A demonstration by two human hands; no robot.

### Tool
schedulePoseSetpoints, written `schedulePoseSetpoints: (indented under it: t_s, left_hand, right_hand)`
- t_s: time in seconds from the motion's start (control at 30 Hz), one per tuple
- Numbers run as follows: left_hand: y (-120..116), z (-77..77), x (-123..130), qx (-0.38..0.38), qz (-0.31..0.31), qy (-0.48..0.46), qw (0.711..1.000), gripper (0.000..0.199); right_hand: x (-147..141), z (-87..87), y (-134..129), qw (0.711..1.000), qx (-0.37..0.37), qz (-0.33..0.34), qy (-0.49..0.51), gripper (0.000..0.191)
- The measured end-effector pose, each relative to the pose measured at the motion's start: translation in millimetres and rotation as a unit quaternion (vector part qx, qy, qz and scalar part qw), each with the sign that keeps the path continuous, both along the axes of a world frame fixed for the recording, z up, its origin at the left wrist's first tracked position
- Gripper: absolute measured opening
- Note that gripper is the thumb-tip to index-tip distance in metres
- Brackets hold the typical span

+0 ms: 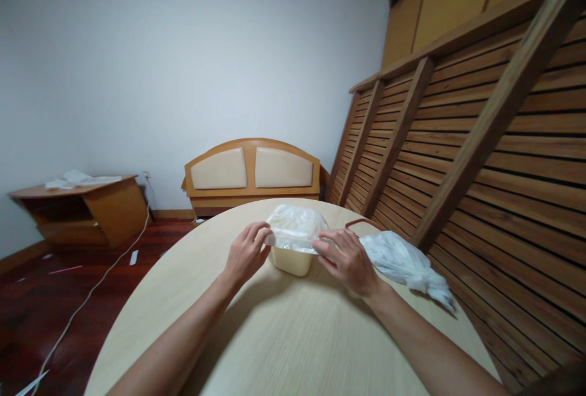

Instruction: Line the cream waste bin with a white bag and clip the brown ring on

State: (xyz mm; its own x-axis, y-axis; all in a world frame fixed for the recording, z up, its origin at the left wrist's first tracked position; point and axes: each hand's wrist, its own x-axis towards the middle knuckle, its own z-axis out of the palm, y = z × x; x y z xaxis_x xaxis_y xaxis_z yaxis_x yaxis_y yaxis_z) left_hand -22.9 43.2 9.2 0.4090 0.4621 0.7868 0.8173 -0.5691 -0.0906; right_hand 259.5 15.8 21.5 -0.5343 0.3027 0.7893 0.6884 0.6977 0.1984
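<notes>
Clear plastic wrap (295, 225) lay over cream tub (292, 262) on round table (293, 335), between both hands. Front edge ran straight from left hand (247, 254) to right hand (351, 262). Fingers bent, each pinched one end. Neither hand nearer.

Padded headboard (251, 167) by pale wall (229, 54) — white cable (92, 290) across dark floor (110, 316).

And here's a bare left hand (247, 249), a bare right hand (348, 260), slim fingers (328, 249), uncovered forearms (183, 323)!
</notes>
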Motion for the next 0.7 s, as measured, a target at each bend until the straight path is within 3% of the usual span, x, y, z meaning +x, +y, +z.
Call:
schedulePoseSetpoints:
  t_s: [0.1,0.23,0.37,0.5,0.7]
  left_hand:
    - [4,-4.0,-8,0.002,0.004,-0.007,1.000,0.018]
    - [1,-9.8,-14,0.019,-0.051,0.023,0.998,0.012]
    - [-4,-19.0,-22,-0.025,-0.090,0.078,0.993,0.009]
    - [-4,-24.7,-25,-0.067,-0.115,0.132,0.982,0.012]
    - [-4,-26.4,-13,-0.086,-0.127,0.223,0.963,0.014]
  right_hand:
    - [-2,1.8,-2,1.000,-0.006,0.007,-0.003,0.014]
    - [-3,2.2,-1,0.998,-0.022,0.045,-0.040,0.013]
    - [-2,-4.5,3,0.983,-0.096,0.090,-0.127,0.020]
    - [-3,-11.5,2,0.964,-0.188,0.082,-0.170,0.019]
    - [-2,-13.2,0,0.958,-0.223,0.072,-0.163,0.016]
